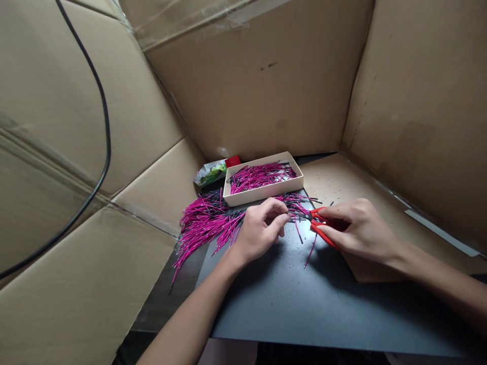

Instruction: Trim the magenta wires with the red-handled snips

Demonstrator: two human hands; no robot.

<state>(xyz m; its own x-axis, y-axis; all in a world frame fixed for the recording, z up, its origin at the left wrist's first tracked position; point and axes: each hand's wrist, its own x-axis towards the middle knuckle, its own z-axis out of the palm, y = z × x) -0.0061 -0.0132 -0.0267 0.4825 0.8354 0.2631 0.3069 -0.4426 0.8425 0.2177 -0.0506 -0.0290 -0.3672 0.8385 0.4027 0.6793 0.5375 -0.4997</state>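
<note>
My right hand (357, 228) is closed around the red handles of a pair of pliers (323, 234). Their dark, narrow jaws point left and reach the fingertips of my left hand (264, 223). Thumb and forefinger of that left hand are pinched together on what looks like the end of a thin wire, mostly hidden by the fingers and jaws. Behind and left of the hands lies a loose heap of magenta wires (205, 223) with black ends. A few single wires (311, 251) lie on the dark grey mat (266, 309) below the pliers.
A shallow cream box (262, 192) full of similar wires stands behind the hands. Beside it sits a green-and-white packet (211, 172) with a red item (233, 161). Cardboard walls (258, 91) enclose the table; a black cable (104, 121) hangs at left.
</note>
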